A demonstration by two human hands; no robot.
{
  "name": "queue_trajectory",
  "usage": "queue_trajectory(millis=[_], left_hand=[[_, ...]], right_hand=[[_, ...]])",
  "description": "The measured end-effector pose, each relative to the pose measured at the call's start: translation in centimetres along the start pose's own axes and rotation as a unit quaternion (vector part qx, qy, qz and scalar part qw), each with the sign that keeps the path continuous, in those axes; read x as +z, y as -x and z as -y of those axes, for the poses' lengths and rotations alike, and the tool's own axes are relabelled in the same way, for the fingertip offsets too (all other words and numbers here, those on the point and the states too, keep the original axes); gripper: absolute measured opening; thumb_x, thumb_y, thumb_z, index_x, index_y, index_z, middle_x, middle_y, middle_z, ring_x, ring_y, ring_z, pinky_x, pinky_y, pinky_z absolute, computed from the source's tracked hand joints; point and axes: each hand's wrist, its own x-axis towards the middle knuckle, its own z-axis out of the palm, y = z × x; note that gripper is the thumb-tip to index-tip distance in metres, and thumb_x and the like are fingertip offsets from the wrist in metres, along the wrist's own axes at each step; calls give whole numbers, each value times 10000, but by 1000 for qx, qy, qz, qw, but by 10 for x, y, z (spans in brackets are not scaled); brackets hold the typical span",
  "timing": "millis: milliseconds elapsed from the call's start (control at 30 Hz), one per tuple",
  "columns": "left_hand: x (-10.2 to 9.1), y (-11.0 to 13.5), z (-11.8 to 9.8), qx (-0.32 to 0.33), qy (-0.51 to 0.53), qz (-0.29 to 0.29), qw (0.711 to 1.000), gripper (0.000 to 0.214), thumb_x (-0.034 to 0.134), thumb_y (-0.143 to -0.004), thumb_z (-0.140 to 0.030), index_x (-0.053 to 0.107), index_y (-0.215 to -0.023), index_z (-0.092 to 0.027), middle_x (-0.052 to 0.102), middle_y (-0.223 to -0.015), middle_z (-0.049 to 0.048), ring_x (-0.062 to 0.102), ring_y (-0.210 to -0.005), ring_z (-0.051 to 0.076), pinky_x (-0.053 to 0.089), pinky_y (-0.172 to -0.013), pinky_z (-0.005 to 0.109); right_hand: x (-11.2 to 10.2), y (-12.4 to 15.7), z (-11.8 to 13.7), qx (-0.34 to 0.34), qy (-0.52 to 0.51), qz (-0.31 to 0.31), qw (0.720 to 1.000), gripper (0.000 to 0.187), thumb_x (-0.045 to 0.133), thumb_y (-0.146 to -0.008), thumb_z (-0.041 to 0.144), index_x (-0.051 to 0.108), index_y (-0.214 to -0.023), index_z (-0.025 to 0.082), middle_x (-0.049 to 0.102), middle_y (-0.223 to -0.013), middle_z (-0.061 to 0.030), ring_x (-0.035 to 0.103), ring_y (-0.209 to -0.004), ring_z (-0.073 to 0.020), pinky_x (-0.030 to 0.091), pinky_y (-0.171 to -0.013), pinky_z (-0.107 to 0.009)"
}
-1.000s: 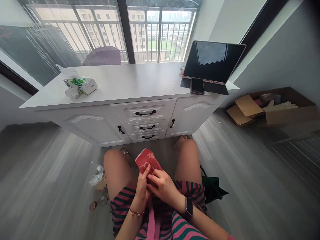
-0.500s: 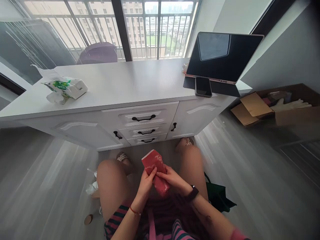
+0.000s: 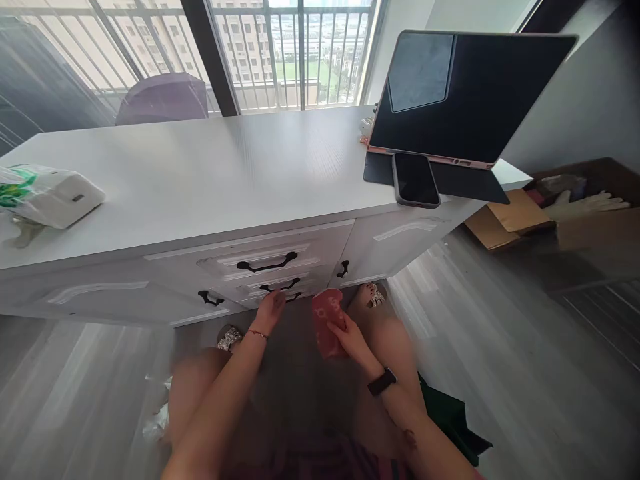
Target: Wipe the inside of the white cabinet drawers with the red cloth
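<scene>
My right hand [image 3: 352, 339] holds a flat red packet [image 3: 327, 321] with a pale pattern, thumb on top and fingers beneath. The packet is over the gap between my knees, just in front of the white cabinet. Farther left, my left hand [image 3: 271, 309] reaches to the middle drawer's black handle [image 3: 291, 285], its fingers curled at the handle's left part. The three drawers look closed. Above the middle handle is the top drawer's handle [image 3: 267, 263].
On the white cabinet top [image 3: 225, 173] are a tissue pack [image 3: 65, 199], a tablet [image 3: 465, 100] on a stand cover and a phone [image 3: 416, 180]. An open cardboard box [image 3: 595, 227] sits at right. A green bag [image 3: 450, 413] lies by my right leg.
My left hand has let go of the red packet and moved forward to the middle drawer handle. My right hand has carried the packet slightly forward. The view has moved closer to the cabinet.
</scene>
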Motion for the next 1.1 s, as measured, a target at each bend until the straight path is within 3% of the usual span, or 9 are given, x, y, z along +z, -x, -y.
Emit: queue_trajectory(millis=[200,333,567,700,900,1100], left_hand=[[11,-24,10,30,48,-4,998,233,489,-875,-33,568,-707,-174,631,-726,17,610,-717,104,507,-815,255],[10,-25,20,55,57,-15,997,247,490,-877,-44,497,-687,-201,602,-678,-20,578,-644,96,511,-860,322],[-4,-16,23,46,5,-23,999,223,520,-847,-36,505,-690,-193,622,-705,8,575,-649,117,488,-890,395],[-11,-9,36,52,-17,-47,997,185,492,-862,-47,529,-743,-184,618,-716,13,578,-660,125,489,-836,353],[-28,11,58,55,-31,-55,996,127,541,-826,-61,528,-802,-186,588,-695,-7,568,-611,118,482,-694,277],[-51,37,76,39,-43,-55,997,123,548,-823,-70,518,-792,-185,555,-704,-11,547,-623,115,482,-704,290]], right_hand=[[0,5,-17,-25,61,40,997,339,636,-762,395,622,-1033,192,703,-1015,-70,643,-932,-236,486,-854,-401],[1,2,-17,-22,75,32,996,334,637,-759,384,616,-1028,187,702,-999,-71,641,-905,-230,488,-835,-388],[4,2,-17,-20,75,52,996,355,650,-746,391,628,-1029,178,705,-1010,-76,644,-930,-242,485,-858,-414],[5,6,-6,1,18,63,998,398,719,-698,430,660,-997,174,715,-996,-74,658,-934,-243,500,-849,-402],[-1,29,25,116,-162,183,963,416,742,-706,463,674,-984,163,738,-836,-62,685,-681,-188,527,-612,-304],[-12,58,42,160,-186,221,944,387,739,-705,433,657,-989,183,736,-812,-57,676,-613,-191,505,-482,-272]])
